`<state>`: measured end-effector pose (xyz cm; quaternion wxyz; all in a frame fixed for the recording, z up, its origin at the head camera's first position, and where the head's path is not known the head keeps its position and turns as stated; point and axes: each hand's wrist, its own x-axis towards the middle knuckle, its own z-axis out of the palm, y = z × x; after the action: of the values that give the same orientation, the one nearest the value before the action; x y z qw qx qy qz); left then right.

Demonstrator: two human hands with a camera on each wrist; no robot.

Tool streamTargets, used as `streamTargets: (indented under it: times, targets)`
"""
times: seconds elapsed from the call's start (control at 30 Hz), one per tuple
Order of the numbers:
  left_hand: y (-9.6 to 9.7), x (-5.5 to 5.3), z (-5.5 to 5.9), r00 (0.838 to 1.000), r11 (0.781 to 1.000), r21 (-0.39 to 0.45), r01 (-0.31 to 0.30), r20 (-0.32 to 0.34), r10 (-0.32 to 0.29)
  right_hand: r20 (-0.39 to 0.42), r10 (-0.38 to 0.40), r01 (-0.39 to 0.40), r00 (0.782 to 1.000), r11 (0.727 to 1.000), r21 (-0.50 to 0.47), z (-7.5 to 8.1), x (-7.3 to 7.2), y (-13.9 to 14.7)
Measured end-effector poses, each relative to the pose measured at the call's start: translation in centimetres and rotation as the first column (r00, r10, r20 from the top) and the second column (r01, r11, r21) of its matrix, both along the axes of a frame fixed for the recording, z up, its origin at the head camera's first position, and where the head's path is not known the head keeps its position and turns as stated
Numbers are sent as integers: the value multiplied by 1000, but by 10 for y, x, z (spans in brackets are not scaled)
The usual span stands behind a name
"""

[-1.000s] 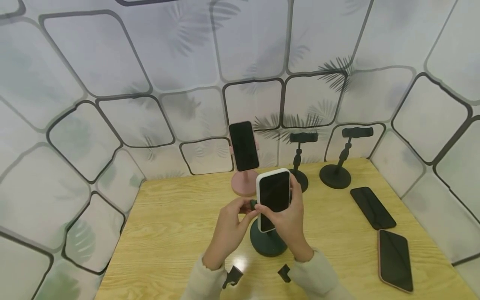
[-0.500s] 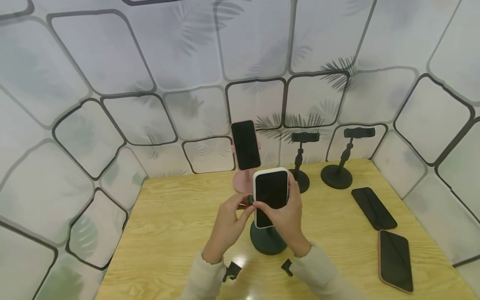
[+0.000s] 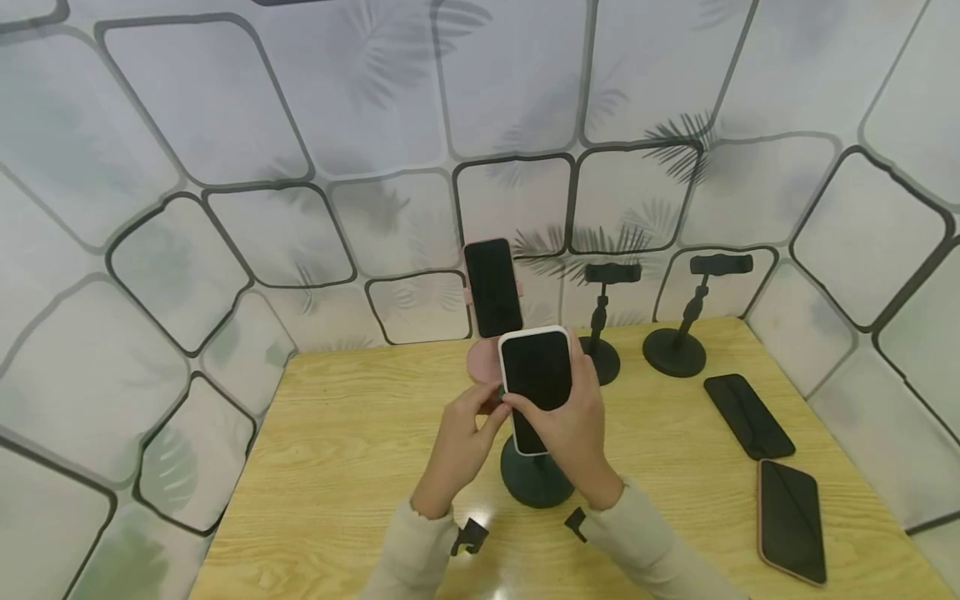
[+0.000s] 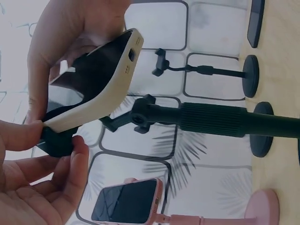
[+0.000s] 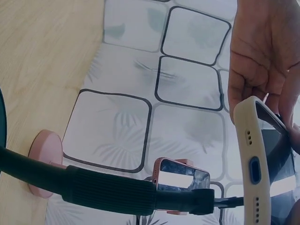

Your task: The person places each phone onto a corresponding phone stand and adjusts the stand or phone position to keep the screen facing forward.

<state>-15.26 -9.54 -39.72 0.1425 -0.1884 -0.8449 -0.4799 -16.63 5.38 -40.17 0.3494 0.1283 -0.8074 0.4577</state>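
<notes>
A phone in a white case [image 3: 538, 367] stands tilted at a dark green phone stand, whose round base [image 3: 536, 483] rests on the table. My right hand [image 3: 576, 429] grips this phone, thumb across its screen and fingers around its far side. My left hand [image 3: 459, 442] pinches the stand's green clamp [image 4: 58, 143] at the phone's left edge; the right thumb tip is right beside it. In the left wrist view the ribbed green stem [image 4: 211, 119] runs from the base to a joint behind the phone. Much of the clamp is hidden behind the phone.
Behind stands a pink phone stand [image 3: 482, 361] bearing another phone [image 3: 492, 287]. To its right are two black phone stands, one nearer [image 3: 598, 312] and one farther right [image 3: 675, 352]. A black phone [image 3: 748, 415] and a pink-edged phone [image 3: 791, 521] lie at the table's right.
The white-cased phone and both hands have shifted slightly left and up. The phone's top now leans left, where it leaned right before. Both holds stay the same.
</notes>
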Motion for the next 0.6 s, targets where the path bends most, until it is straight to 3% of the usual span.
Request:
streamTargets:
  times: [0.23,0.37,0.43,0.53,0.6]
  targets:
    - [2,-2,6,999,1000,14,5,54,-5,81,-30,32,996,999,-24,5,0,0]
    - [2,-5,-3,998,993,109,49,36,-53,85,-62,61,994,998,12,4,0,0]
    - [3,-7,-13,995,975,201,92,15,-97,80,-66,64,995,997,31,3,1,1]
    - [6,-11,-31,986,918,367,150,9,-165,55,-40,38,998,998,46,1,2,5]
    - [11,-15,-44,984,887,435,154,18,-179,19,7,-8,1000,999,37,-2,1,11]
